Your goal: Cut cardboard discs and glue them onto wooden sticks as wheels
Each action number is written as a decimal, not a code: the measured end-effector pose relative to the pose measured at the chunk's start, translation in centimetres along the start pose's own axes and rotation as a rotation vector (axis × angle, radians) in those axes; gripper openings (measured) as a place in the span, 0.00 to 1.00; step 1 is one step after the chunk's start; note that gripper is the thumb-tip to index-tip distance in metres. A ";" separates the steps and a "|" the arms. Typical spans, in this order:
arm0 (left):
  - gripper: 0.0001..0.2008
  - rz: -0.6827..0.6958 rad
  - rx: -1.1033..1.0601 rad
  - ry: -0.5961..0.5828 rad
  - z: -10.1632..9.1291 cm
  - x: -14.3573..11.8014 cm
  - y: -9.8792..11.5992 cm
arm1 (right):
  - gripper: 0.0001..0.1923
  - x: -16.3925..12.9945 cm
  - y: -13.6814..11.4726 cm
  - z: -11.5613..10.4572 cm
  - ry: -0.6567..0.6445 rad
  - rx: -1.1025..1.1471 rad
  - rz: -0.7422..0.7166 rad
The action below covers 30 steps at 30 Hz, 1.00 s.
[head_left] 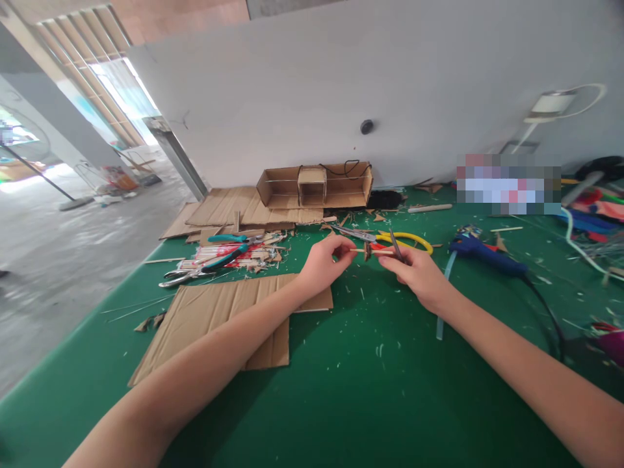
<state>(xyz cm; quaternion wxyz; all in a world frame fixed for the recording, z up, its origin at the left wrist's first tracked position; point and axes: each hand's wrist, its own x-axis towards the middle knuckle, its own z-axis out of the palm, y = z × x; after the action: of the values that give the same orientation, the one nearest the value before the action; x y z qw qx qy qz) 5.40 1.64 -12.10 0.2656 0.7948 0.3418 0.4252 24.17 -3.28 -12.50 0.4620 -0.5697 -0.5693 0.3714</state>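
Note:
My left hand (325,265) pinches one end of a thin wooden stick (358,250) between thumb and fingers. A small brown disc (367,252), seen edge-on, sits around the stick between my hands. The closed fingers of my right hand (414,270) are at the stick's other end. A slim dark tool (394,243) sticks up from that same hand; its kind is unclear. Just behind my hands lie scissors with yellow handles (420,242). A flat cardboard piece (214,318) lies partly under my left forearm.
A cardboard box with compartments (312,188) stands by the wall. Teal-handled pliers (227,257) lie on red-and-white packets at left. At right are a blue glue gun (487,257), its cable and a translucent glue stick (446,299). Scraps litter the green tabletop (341,403).

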 end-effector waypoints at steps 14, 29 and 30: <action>0.10 -0.277 -0.546 0.026 -0.5 0.5 -0.7 | 0.15 0.1 0.2 0.1 0.076 0.166 0.052; 0.07 -0.347 -0.525 -0.036 -0.5 0.7 -0.7 | 0.15 0.5 0.6 0.4 0.086 -0.123 -0.052; 0.07 -0.350 -0.527 -0.035 -0.4 0.8 -0.7 | 0.15 0.6 0.5 0.4 0.070 -0.151 -0.066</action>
<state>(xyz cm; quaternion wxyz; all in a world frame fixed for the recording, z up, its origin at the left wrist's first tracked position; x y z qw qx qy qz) 5.13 2.70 -12.03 0.5374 0.6350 0.3469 0.4331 23.95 -2.63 -13.07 0.4493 -0.5965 -0.5976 0.2918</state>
